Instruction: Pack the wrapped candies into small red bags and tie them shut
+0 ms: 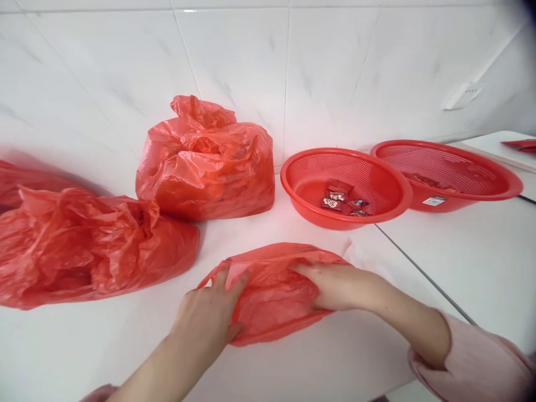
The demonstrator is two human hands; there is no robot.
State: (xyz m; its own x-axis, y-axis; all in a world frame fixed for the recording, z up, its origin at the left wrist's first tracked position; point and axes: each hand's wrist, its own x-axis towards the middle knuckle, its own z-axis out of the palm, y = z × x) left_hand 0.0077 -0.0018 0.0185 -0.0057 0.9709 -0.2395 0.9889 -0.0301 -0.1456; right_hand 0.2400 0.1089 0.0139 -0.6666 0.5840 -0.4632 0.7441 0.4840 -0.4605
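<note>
A thin red plastic bag [276, 318] lies on the white table in front of me, its mouth spread wide. My left hand [209, 307] rests at the bag's left rim, fingers spread and thumb apart, touching the plastic. From the right, my right hand [330, 282] reaches into the mouth of the bag. Most of its fingers are hidden by the plastic, so whether they hold anything does not show. Beyond the bag stands a round red plastic basket [304, 192] with several small dark red wrapped packets [333, 202] at its bottom.
A filled red plastic bag [209, 178] stands against the tiled wall [234, 61]. Another bulging red bag [96, 251] lies at the left. A second red basket [464, 162] with packets inside sits at the right, near a table seam [422, 271]. A socket [463, 96] is on the wall.
</note>
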